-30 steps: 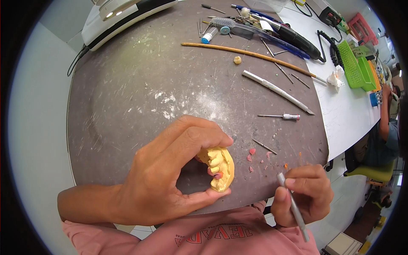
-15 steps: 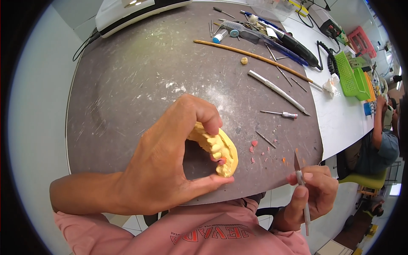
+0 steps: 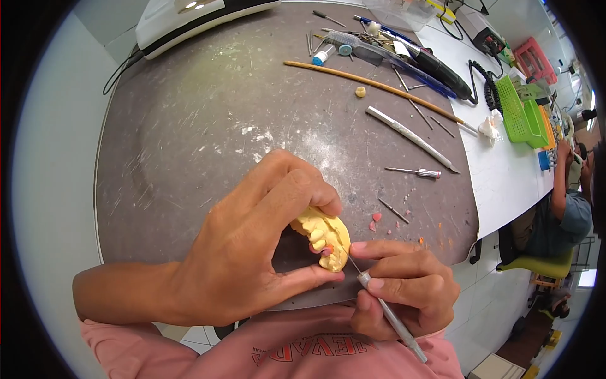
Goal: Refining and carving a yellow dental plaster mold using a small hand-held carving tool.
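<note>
A yellow dental cast [image 3: 338, 235] of a row of teeth is gripped by its two ends between the thumb and fingers of my left hand [image 3: 252, 234]. A small pink patch [image 3: 326, 251] shows among the teeth near the thumb end. My right hand [image 3: 413, 287] pinches a craft knife [image 3: 398, 325] with a silvery handle. Its thin blade points up and left at the cast's outer edge beside the pink patch; whether it touches is too small to tell. Pink wax scraps [image 3: 375, 218] lie on the grey mat, above my right hand.
A second knife [image 3: 413, 139], a small screwdriver [image 3: 413, 172] and a long wooden stick [image 3: 379, 85] lie beyond my hands. Farther back are a tool pile [image 3: 404, 54] and a white machine [image 3: 196, 25]. A green basket [image 3: 514, 114] stands right, near another person [image 3: 571, 215].
My right hand has come left with the knife, bringing its blade to the cast. My left hand has lowered the cast slightly toward me.
</note>
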Motion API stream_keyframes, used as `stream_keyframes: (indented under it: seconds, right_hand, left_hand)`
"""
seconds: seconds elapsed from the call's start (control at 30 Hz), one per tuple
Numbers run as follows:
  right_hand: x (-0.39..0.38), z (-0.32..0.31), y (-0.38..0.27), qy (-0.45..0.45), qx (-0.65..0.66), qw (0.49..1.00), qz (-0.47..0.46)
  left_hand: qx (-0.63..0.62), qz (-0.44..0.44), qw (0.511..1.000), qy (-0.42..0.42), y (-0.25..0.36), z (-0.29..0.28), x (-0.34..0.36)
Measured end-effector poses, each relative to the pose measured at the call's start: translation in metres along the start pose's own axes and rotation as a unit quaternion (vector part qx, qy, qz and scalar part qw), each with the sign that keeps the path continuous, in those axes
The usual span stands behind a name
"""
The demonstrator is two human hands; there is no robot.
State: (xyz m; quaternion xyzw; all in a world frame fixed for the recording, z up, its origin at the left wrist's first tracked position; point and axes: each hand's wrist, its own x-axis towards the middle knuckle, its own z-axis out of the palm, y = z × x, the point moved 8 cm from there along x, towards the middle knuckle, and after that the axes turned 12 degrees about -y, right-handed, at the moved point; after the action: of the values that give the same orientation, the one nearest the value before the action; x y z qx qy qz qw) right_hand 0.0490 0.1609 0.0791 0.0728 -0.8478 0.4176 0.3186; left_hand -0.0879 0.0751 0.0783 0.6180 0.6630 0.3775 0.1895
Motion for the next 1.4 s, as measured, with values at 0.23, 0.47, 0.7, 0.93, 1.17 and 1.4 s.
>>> stream_keyframes:
  seconds: [0.23,0.47,0.7,0.93,1.17,1.4]
  right_hand:
    - [0.000,-0.005,0.004,-0.004,0.054,0.998,0.031]
    - [-0.001,-0.020,0.007,0.035,0.113,0.985,0.123]
    - [0.014,-0.018,0.003,0.003,0.119,0.990,0.074]
    - [0.014,-0.009,0.011,0.011,0.101,0.992,0.076]
    - [0.015,-0.010,0.010,0.012,0.085,0.992,0.091]
    - [0.014,-0.005,0.006,-0.057,0.051,0.996,0.036]
  left_hand:
    - [-0.017,-0.007,0.999,-0.027,-0.001,-0.002,-0.002]
    - [-0.307,-0.064,0.946,-0.078,-0.023,0.013,-0.006]
    - [-0.293,-0.037,0.951,-0.095,-0.016,0.011,-0.001]
    - [-0.310,-0.049,0.945,-0.095,-0.020,0.014,-0.002]
    - [-0.297,-0.050,0.949,-0.097,-0.020,0.014,-0.001]
    - [-0.259,-0.039,0.961,-0.088,-0.017,0.012,-0.002]
